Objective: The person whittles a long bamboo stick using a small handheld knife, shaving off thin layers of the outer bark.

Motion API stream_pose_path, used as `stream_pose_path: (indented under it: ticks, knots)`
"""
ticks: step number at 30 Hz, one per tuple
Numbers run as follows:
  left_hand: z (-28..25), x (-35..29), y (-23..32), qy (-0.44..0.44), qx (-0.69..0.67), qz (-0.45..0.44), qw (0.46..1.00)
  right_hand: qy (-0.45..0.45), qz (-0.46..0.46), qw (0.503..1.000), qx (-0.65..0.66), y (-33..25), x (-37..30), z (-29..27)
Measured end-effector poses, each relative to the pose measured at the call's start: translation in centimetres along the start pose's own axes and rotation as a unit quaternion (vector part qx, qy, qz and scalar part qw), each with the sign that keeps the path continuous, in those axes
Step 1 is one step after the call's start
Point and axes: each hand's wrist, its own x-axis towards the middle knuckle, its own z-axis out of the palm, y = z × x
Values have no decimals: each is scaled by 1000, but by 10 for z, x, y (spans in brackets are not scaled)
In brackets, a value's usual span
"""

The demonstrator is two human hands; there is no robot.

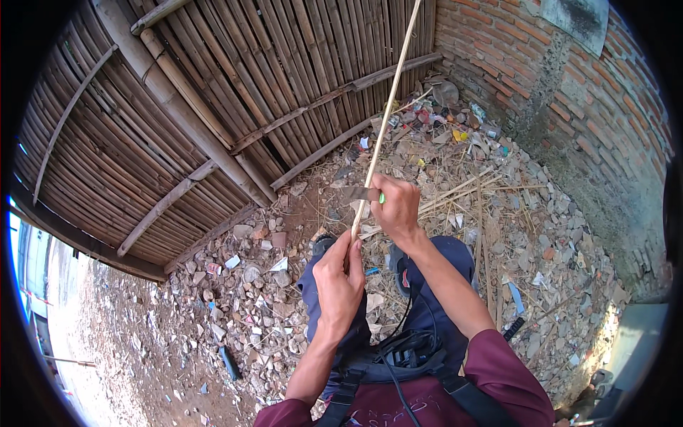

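Where blade (358,193) meets cane (384,124): smooth, slender.

Head cam, looks down, close on hands.

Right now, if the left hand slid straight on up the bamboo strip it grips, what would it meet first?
Probably the knife blade, which the right hand presses across the bamboo strip just above the left hand. The strip between them looks bare, though depth is hard to judge.
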Motion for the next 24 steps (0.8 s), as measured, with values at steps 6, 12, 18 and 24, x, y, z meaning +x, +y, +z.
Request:
stream_pose_path:
  ticks: [6, 12, 18, 24]
  knots:
    - [-7, -20, -6, 9, 6, 7, 1000, 43, 3, 999, -6, 10, 18, -4]
    - [-25, -38, -5, 6, 35, 4, 999, 40, -7, 999, -8, 6, 19, 0]
    - [-32, -53, -2, -8, 28, -21, 999, 95, 14, 994, -49, 20, 37, 0]
    - [-53, -91, -2, -111, 41, -91, 989, 162, 110, 975, -108, 76, 69, -24]
